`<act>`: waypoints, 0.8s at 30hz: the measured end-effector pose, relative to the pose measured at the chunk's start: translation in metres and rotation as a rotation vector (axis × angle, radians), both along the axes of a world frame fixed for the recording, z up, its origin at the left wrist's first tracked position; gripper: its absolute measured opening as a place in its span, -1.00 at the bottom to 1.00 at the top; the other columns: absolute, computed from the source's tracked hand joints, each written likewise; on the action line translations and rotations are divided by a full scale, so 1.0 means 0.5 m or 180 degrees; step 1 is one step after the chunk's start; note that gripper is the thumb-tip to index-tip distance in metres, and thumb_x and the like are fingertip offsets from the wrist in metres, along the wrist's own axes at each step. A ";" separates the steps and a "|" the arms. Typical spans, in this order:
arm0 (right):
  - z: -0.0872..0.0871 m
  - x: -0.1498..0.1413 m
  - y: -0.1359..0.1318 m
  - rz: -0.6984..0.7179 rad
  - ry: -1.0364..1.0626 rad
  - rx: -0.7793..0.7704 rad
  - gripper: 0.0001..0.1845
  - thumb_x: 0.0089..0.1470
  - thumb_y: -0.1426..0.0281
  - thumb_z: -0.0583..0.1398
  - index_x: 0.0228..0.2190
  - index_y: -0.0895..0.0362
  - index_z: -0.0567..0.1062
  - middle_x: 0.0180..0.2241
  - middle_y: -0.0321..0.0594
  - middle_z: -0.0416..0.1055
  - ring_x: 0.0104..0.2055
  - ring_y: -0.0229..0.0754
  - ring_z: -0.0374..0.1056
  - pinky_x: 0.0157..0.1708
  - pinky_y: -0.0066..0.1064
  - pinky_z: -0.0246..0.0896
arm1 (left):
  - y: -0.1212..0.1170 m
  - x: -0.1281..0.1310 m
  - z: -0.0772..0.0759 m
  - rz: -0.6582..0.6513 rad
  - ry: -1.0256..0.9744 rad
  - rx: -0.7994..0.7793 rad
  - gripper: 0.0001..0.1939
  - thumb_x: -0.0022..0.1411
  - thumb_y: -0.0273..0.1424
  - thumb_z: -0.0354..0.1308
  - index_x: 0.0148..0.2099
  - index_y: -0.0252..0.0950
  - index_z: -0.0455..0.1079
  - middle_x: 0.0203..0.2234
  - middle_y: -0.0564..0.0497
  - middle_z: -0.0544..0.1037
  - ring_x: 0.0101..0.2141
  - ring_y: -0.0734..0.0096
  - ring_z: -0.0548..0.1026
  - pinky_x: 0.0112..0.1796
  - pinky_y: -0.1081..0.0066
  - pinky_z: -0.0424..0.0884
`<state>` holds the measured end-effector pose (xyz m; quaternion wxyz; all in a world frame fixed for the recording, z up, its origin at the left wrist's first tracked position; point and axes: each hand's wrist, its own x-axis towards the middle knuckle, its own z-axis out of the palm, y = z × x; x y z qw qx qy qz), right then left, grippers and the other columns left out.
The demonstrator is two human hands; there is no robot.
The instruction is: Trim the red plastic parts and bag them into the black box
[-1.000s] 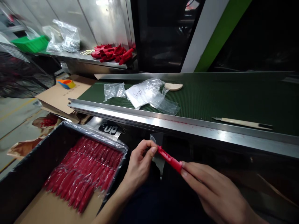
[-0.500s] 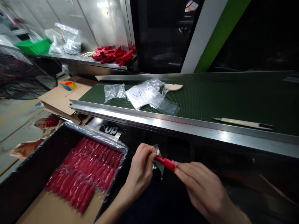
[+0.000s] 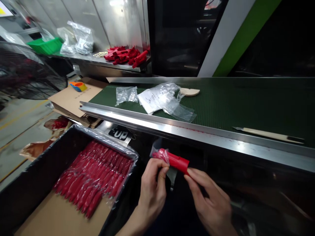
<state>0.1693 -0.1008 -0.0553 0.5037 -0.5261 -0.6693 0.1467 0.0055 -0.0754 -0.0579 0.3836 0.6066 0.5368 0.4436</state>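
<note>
Below the green belt (image 3: 246,101), near its steel rail, both hands are holding a red part (image 3: 175,161): left hand (image 3: 153,186) pinching its slippery bagged end, right hand (image 3: 209,200) gripping the bare end. It looks light and stiff; bare plastic seems the surer hold.

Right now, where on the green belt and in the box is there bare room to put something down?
On the green belt, the stretch between the clear bags and the knife is bare. In the box, cardboard shows in front of the red pieces. The belt's left end is crowded.
</note>
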 end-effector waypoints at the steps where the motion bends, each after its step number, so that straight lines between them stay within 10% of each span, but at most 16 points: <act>1: 0.002 0.009 0.005 0.0412 -0.0218 0.0091 -0.67 0.13 0.62 0.16 -0.10 0.12 0.51 -0.19 -0.12 0.54 -0.19 -0.15 0.51 -0.20 -0.35 0.49 | 0.000 -0.003 0.002 0.0029 0.0037 0.0043 -0.88 0.40 -0.44 -0.03 -0.20 -0.22 0.31 -0.28 0.03 0.34 -0.25 0.43 0.35 -0.19 0.43 0.29; 5: 0.005 0.033 0.019 0.1492 -0.0776 -0.0018 -0.56 0.13 0.66 0.08 -0.01 0.10 0.46 -0.10 -0.06 0.48 -0.04 -0.09 0.43 -0.13 -0.23 0.47 | -0.009 -0.006 0.021 -0.0209 0.0168 -0.0005 -0.83 0.40 -0.48 -0.06 -0.26 -0.25 0.30 -0.28 0.00 0.30 -0.26 0.43 0.33 -0.20 0.42 0.30; 13: 0.024 -0.015 0.015 0.1180 -0.0067 -0.0537 -0.79 0.19 0.52 0.15 -0.17 0.10 0.53 -0.17 -0.14 0.51 -0.15 -0.19 0.50 -0.18 -0.46 0.48 | -0.034 -0.042 0.055 -0.0773 0.0259 0.0353 -0.91 0.34 -0.45 0.07 -0.10 -0.23 0.33 -0.17 -0.08 0.36 -0.13 0.35 0.38 -0.09 0.35 0.38; 17: 0.044 -0.044 0.022 0.1036 0.0354 -0.1309 -0.91 0.14 0.37 0.26 -0.28 0.05 0.57 -0.30 -0.28 0.56 -0.30 -0.23 0.53 -0.28 -0.58 0.47 | -0.045 -0.093 0.032 -0.0996 0.0548 0.0097 -0.22 0.12 -0.30 0.36 0.29 -0.15 0.04 0.08 -0.16 0.32 0.11 0.16 0.31 0.12 0.19 0.29; 24: 0.032 -0.049 0.037 0.1515 -0.0126 -0.1077 -0.89 0.07 0.33 0.31 -0.31 0.04 0.62 -0.27 -0.26 0.59 -0.33 -0.17 0.56 -0.35 -0.60 0.49 | -0.110 -0.168 0.004 -0.0596 0.0685 -0.0210 -0.69 0.26 -0.37 0.18 0.06 -0.19 0.40 -0.26 -0.02 0.47 -0.37 0.47 0.45 -0.36 0.50 0.39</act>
